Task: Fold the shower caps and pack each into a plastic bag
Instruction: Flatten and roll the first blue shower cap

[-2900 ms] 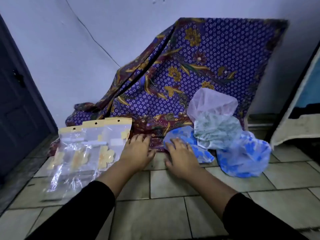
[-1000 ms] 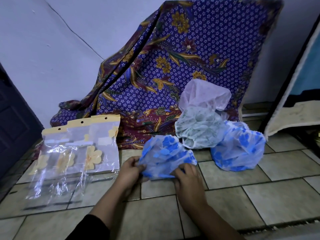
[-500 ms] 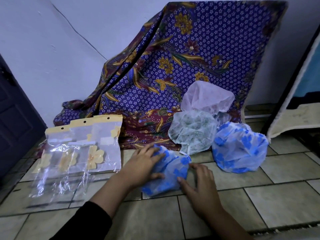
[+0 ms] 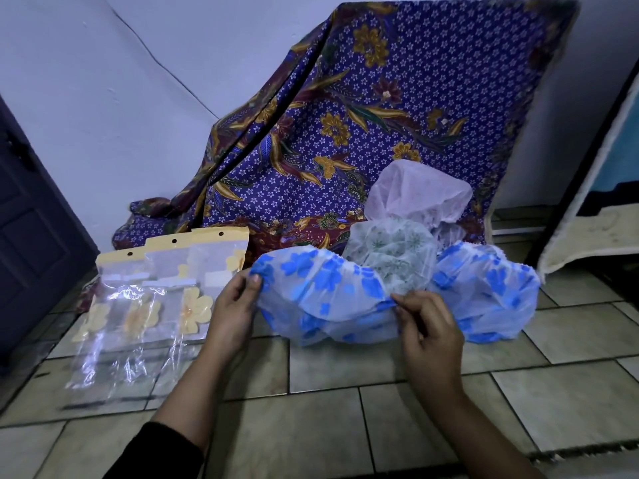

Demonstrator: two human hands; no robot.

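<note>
**Cap [image 4: 325, 299] pinched at both rims, raised over floor [image 4: 345, 426]**

Hung spread wide between 2 hands, low over the tiles and in front of the other caps. Showed white plastic printed with blue flowers, gathered rim uppermost, middle sagging. Could not tell whether its lowest fold touched the tiles. Was grasped at the left rim by the left hand [image 4: 231, 312], thumb on the near side and fingers curled behind the edge. Was pinched at the right rim by the right hand [image 4: 428, 326], thumb and forefinger closed on the frill, remaining fingers curled loosely below. Noted a dark sleeve [image 4: 162, 451] on the left forearm.

Noted 3 more caps heaped behind: 2nd blue cap [image 4: 491, 295] on the tiles just right of the right hand, green cap [image 4: 390, 257] touching it and partly hidden by the held one, pink cap [image 4: 418, 195] topmost, leaning on the cloth [image 4: 397, 115]. Noted 3 clear bags [image 4: 155, 299] lying flat and overlapping on the tiles left of the left hand, each with a yellow header, a punched hole and a yellow flower print. Found the cloth, purple with gold flowers, draped over something upright against the wall [image 4: 103, 81]. Glimpsed a dark door [image 4: 31, 219] at far left.
</note>
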